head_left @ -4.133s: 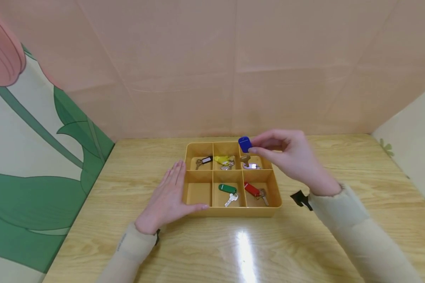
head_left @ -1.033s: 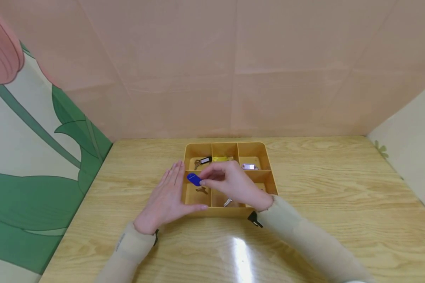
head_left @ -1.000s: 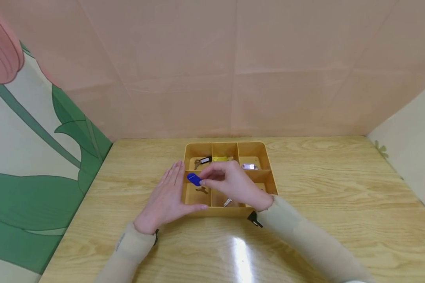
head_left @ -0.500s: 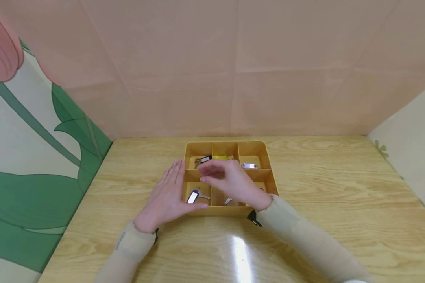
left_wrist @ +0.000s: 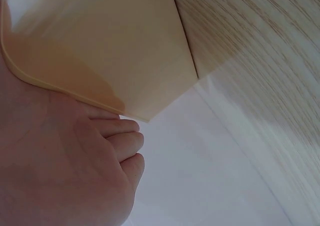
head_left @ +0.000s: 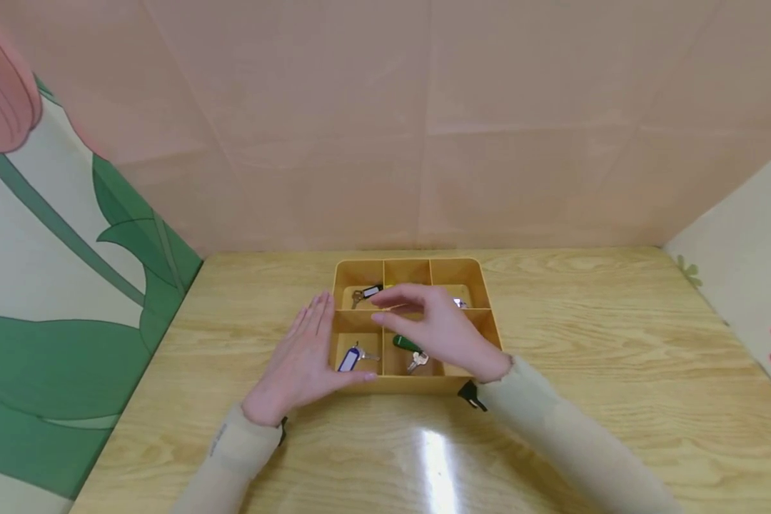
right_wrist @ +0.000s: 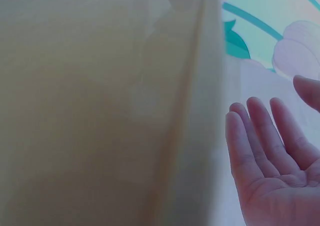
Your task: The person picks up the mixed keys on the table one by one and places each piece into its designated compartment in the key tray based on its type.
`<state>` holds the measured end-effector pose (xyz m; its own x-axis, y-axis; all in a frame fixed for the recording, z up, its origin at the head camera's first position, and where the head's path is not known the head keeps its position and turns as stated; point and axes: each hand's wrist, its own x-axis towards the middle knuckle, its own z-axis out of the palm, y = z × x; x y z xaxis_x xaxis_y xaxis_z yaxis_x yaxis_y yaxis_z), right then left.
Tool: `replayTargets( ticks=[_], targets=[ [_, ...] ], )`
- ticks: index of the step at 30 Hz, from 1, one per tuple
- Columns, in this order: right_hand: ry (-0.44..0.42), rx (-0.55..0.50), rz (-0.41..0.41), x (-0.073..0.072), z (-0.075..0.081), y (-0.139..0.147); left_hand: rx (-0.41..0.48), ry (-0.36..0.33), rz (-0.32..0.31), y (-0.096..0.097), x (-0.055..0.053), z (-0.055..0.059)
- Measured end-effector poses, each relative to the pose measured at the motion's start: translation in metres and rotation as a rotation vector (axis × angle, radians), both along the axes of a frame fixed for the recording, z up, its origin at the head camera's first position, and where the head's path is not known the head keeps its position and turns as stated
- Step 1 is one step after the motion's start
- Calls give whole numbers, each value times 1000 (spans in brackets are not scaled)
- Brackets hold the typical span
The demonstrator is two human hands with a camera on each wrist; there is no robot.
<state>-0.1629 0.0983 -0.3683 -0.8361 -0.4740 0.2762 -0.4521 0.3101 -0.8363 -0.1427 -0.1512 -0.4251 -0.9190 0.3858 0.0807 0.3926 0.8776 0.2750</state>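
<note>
A yellow-orange six-compartment organizer tray (head_left: 411, 386) sits on the table. In the head view, my left hand (head_left: 295, 368) lies along its left side with straight fingers, the thumb over the front left corner. The left wrist view shows that palm (left_wrist: 60, 161) against the tray wall. My right hand (head_left: 437, 328) hovers over the tray's middle, thumb and fingers apart and holding nothing; the right wrist view shows its fingers (right_wrist: 267, 138) extended. In the front left compartment lies a key with a blue-framed tag (head_left: 349, 359), its white label up.
A key with a green tag (head_left: 406, 344) lies front middle, partly under my right hand. Back left holds a key with a black tag (head_left: 372, 291); back right, a pale tag (head_left: 459, 303) shows partly. The right hand hides the front right contents. A wall stands behind the table.
My right hand carried the blue-tagged key from the back right to the front left compartment and let it go; it has since drawn slightly right. The left hand stayed put.
</note>
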Motion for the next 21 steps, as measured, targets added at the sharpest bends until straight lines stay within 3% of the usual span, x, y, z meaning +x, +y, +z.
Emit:
replayTargets(
  ticks=[11,21],
  targets=[
    [-15,13,-93,3,10,25,9,6,2,0,3,0],
    [-37,11,-133,6,31,59,14,1,-4,0,3,0]
  ],
)
